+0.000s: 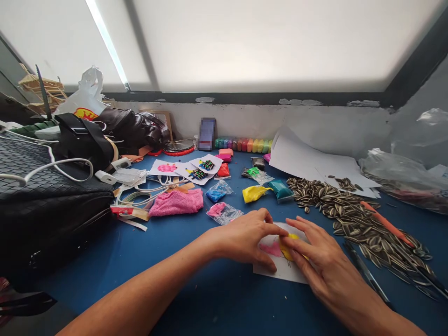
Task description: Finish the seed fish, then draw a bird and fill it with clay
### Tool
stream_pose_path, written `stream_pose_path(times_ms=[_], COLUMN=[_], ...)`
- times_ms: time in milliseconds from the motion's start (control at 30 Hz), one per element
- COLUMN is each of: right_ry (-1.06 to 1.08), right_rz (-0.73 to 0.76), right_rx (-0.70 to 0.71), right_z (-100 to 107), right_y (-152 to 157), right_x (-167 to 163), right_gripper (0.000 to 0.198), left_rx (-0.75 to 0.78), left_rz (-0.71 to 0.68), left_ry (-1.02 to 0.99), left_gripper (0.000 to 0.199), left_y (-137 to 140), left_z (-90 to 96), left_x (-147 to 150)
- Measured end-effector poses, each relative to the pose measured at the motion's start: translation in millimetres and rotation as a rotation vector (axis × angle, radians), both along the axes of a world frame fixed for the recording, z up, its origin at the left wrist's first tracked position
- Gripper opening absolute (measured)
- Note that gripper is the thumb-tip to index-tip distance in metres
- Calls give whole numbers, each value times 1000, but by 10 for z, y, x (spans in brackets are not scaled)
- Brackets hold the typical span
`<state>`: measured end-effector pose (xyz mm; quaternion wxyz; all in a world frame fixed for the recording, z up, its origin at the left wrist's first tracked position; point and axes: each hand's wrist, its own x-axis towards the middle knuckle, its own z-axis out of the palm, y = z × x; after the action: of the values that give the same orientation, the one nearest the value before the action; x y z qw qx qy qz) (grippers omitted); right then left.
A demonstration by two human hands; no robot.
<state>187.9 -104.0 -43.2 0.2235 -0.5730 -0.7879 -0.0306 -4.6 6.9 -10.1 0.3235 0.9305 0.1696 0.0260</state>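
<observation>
A small white paper [264,271] lies on the blue table beneath both hands, with a pink clay patch [273,248] and a yellow clay patch [287,251] side by side on it. My left hand [247,235] comes in over the paper's left side, its index fingertip at the upper edge of the yellow clay and its thumb apart, resting on the paper. From the right, my right hand [320,254] lays outstretched fingers on the yellow clay and covers part of it. Thin drawn lines show around the clay. Neither hand is closed around anything.
Clay packets lie beyond the hands: yellow [255,193], teal [281,190], blue [219,191] and pink [224,212]. Sunflower seeds [336,205] spread at right, near a pen [367,273] and an orange-handled tool [387,223]. A pink cloth [177,203] and black bag [52,205] sit left.
</observation>
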Motion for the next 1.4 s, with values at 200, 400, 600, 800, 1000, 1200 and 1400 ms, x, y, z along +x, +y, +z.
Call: stream_pose_path(times_ms=[200,400,600,800,1000,1200,1400], right_ry=[-6,-16,-68,-122,-82,-77,-72], right_rz=[26,45,43,80,64,-3,2], right_rx=[19,59,44,3,10,29,-57], right_z=[-39,40,87,99,126,33,17], right_y=[34,30,-4,19,23,36,57], right_x=[50,44,27,22,41,43,43], right_gripper=[30,29,27,31,33,36,37], left_rx=[-30,-34,-36,-24,-27,-31,-34], left_rz=[26,42,42,52,56,90,101], left_ry=[6,43,48,55,42,40,42], left_gripper=[56,56,65,69,66,75,71], left_y=[-2,-10,-2,7,4,5,0], left_z=[12,58,46,25,17,-32,-29], left_x=[2,6,0,6,3,15,19])
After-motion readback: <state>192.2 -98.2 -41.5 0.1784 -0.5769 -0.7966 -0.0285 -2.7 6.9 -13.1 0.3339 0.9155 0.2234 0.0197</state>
